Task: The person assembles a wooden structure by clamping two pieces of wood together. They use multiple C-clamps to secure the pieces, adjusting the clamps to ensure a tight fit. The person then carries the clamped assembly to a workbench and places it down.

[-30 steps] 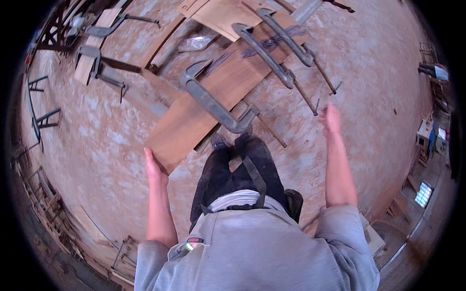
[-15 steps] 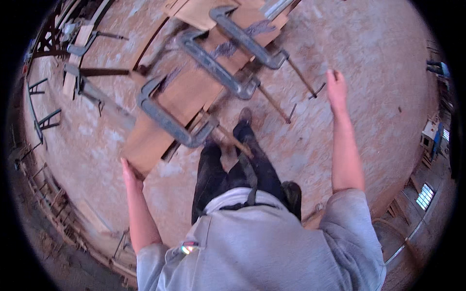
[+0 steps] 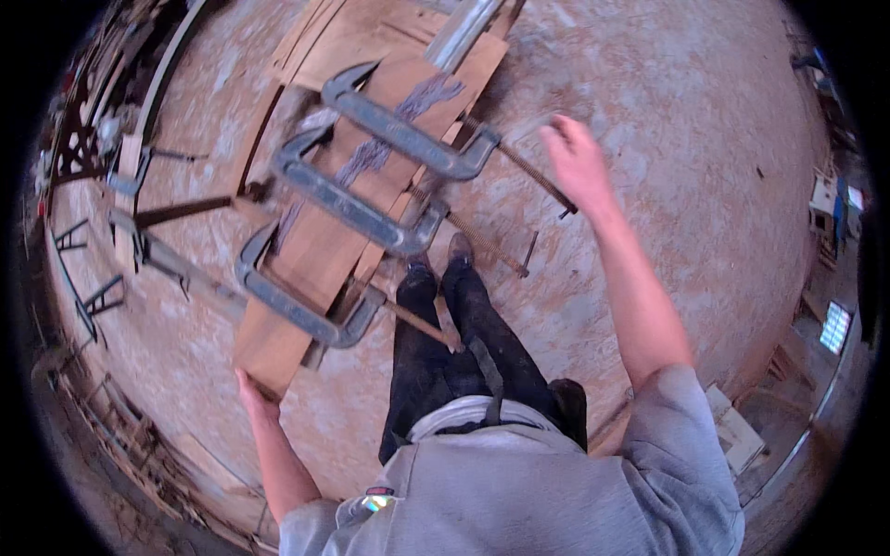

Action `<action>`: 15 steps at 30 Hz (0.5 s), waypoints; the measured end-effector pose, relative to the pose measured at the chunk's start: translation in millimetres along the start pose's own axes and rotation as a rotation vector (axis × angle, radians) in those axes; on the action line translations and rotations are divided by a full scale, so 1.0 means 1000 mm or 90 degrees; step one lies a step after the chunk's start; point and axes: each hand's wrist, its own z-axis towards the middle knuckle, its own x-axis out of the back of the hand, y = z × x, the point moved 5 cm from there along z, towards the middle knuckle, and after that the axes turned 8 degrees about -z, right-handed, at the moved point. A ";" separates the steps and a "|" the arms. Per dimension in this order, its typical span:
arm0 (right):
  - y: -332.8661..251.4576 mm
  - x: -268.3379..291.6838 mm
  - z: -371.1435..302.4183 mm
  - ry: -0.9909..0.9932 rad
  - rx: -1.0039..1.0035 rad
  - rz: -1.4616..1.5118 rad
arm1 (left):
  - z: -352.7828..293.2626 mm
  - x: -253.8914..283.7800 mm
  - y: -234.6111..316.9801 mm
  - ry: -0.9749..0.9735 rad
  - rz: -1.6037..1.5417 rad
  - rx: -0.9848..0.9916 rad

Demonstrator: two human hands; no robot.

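At the near end of a long, flat brown wooden board (image 3: 320,255), the left hand (image 3: 260,400) grasps the wood, its thumb by the corner and the other fingers mostly hidden. Across the board sit three large blue-grey metal C-shaped clamps, the near clamp (image 3: 292,310), the middle clamp (image 3: 348,208) and the far clamp (image 3: 399,136), with rusty threaded screws (image 3: 533,176) sticking out past the board's right side. Dark purple, irregular streaks (image 3: 366,159) run along the board's face, partly under the clamps.

Off the board's right side, toward its far end, the right hand (image 3: 579,167) looks free, fingers loosely bent around nothing visible. It is just beside the outer end of the far clamp's screw; whether it touches the metal cannot be told. Half a second ago it stood apart from that screw; having come in close, it is now at the far clamp while the other hand has the board's end. Board and clamps also lie lower in view than a second ago; how much of that is the head's motion cannot be told.

Beyond the board's far end lie a silvery metal bar (image 3: 468,37) and a pale wooden panel (image 3: 357,37).
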 end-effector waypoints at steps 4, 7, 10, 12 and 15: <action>-0.055 -0.040 0.033 -0.216 0.080 0.024 | -0.007 -0.017 0.022 -0.150 0.062 0.005; -0.054 -0.090 0.063 -0.278 0.035 0.062 | -0.028 -0.111 -0.016 -0.182 0.044 0.046; -0.109 -0.062 0.056 -0.259 -0.077 0.176 | -0.034 -0.203 -0.058 -0.228 0.063 0.057; -0.068 -0.066 0.052 -0.199 -0.118 0.219 | -0.045 -0.263 -0.073 -0.292 0.137 0.068; -0.043 -0.082 0.052 -0.202 -0.171 0.172 | -0.069 -0.314 -0.093 -0.366 0.178 0.074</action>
